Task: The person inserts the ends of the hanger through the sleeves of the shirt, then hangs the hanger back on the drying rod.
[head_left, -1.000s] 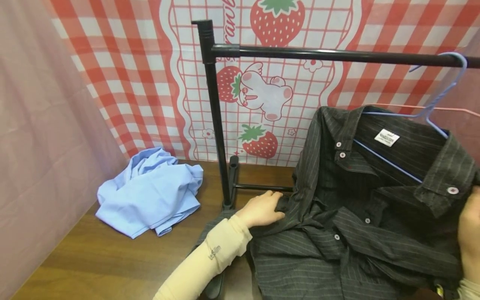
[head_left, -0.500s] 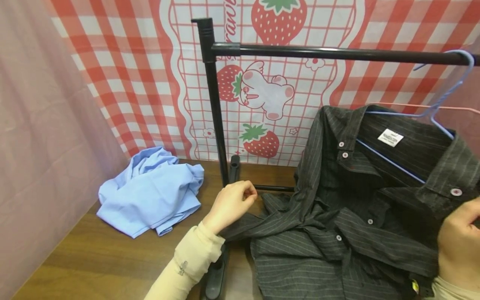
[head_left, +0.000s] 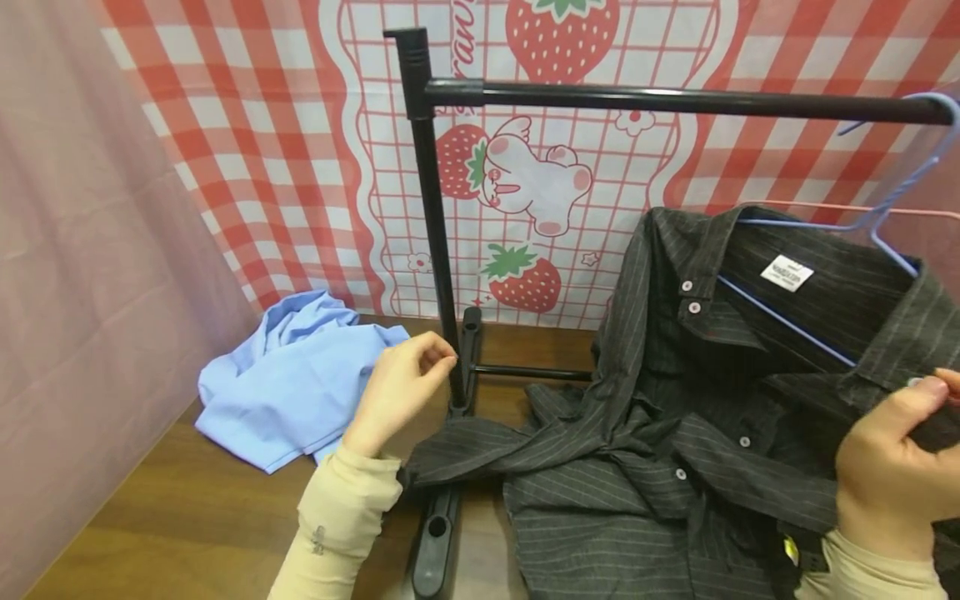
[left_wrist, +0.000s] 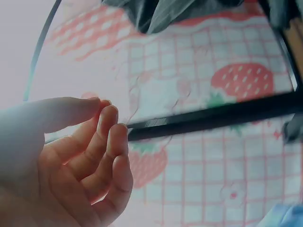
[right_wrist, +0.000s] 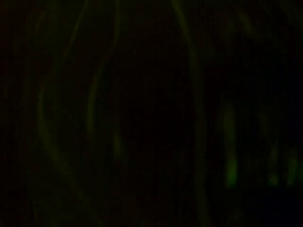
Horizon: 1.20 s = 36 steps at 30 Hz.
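A dark pinstriped button-up shirt (head_left: 615, 500) hangs on a blue wire hanger (head_left: 806, 329), its front open and one sleeve trailing left. My left hand (head_left: 401, 387) is left of the shirt, apart from it, fingers loosely curled and holding nothing. In the left wrist view the left hand (left_wrist: 90, 165) shows its thumb by its fingertips, with no cloth between. My right hand (head_left: 896, 467) is in front of the shirt's right side, thumb by a collar button. Its fingers run past the frame edge, so its grip is hidden. Dark striped cloth (right_wrist: 142, 142) fills the right wrist view.
A black clothes rack has an upright (head_left: 435, 233) and a top rail (head_left: 675, 98) above the shirt. Its foot (head_left: 435, 542) stands on the wooden table (head_left: 187, 533). Crumpled light blue cloth (head_left: 277, 400) lies left. A pink hanger (head_left: 810, 205) shows behind.
My left hand has let go of the dark sleeve and moved left, up beside the rack upright. The right hand has shifted left across the shirt. The shirt barely moves in view.
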Each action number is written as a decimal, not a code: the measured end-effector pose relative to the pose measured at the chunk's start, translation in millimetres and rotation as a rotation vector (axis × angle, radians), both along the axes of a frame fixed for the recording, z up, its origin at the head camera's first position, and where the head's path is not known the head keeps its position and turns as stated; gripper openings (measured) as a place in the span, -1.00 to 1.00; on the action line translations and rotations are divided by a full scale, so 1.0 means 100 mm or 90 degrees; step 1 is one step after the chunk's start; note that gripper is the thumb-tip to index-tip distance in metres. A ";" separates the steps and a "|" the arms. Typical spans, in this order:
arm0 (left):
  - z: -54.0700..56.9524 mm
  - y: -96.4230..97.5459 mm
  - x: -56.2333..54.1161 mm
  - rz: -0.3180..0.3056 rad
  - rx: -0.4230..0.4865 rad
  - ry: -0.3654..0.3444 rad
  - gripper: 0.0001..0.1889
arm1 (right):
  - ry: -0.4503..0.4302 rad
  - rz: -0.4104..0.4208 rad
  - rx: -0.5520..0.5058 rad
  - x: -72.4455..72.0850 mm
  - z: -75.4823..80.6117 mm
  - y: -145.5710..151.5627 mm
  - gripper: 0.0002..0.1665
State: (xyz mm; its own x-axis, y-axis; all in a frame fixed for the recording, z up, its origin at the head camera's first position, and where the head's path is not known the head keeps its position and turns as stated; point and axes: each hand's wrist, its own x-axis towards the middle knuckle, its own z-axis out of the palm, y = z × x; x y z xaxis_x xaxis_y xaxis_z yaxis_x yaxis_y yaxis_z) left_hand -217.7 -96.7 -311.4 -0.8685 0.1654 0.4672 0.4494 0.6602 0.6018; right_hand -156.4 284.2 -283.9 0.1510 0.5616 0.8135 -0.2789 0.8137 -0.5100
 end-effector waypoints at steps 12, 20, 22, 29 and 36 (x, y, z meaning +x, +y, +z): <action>0.18 -0.48 0.08 0.112 0.116 0.083 -0.89 | 0.012 0.056 -0.008 -0.04 0.12 -0.28 -0.77; 0.21 -0.59 0.09 0.167 0.159 0.143 -0.92 | -0.104 0.271 0.061 -0.11 0.10 -0.52 -0.74; 0.20 -0.61 0.08 0.165 0.173 0.146 -0.92 | -0.130 0.307 0.079 -0.13 0.08 -0.58 -0.76; 0.17 -0.69 0.04 0.184 0.194 0.162 -0.90 | -0.162 0.368 0.113 -0.21 0.03 -0.78 -0.82; 0.15 -0.78 0.03 0.230 0.188 0.158 -0.89 | -0.207 0.426 0.128 -0.28 -0.03 -1.00 -0.86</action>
State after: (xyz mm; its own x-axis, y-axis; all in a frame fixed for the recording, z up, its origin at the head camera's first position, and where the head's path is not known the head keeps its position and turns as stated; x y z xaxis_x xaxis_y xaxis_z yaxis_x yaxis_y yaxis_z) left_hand -215.2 -175.2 -296.6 -0.7035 -0.2936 0.6472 0.3772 0.6175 0.6902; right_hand -184.4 184.4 -286.8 -0.4331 0.2855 0.8549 -0.6058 0.6101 -0.5107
